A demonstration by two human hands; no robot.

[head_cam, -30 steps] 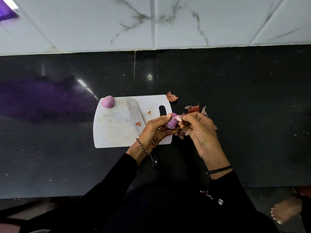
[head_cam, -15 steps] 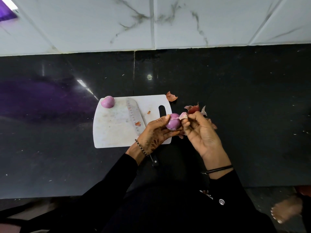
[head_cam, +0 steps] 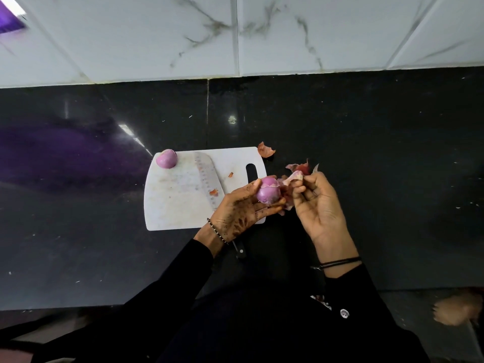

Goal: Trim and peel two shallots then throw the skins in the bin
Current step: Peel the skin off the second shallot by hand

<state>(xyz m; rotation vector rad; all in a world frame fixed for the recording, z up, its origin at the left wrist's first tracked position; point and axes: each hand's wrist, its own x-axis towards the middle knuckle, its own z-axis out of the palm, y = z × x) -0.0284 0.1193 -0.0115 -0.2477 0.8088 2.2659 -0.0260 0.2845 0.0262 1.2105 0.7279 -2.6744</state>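
My left hand grips a purple shallot over the right edge of the white cutting board. My right hand pinches a pale strip of skin that still hangs from the shallot's right side. A second, peeled shallot sits on the board's far left corner. Loose reddish skins lie on the counter just beyond my right hand, and one more skin piece lies by the board's far right corner. No bin is in view.
A knife lies across the board, its blade on the board and its black handle sticking out under my left wrist. The black counter meets a white marble-tiled wall. A bare foot shows at the lower right.
My right hand has pulled the skin strip away to the right of the shallot, baring more of its purple surface. My left hand has turned the shallot slightly.
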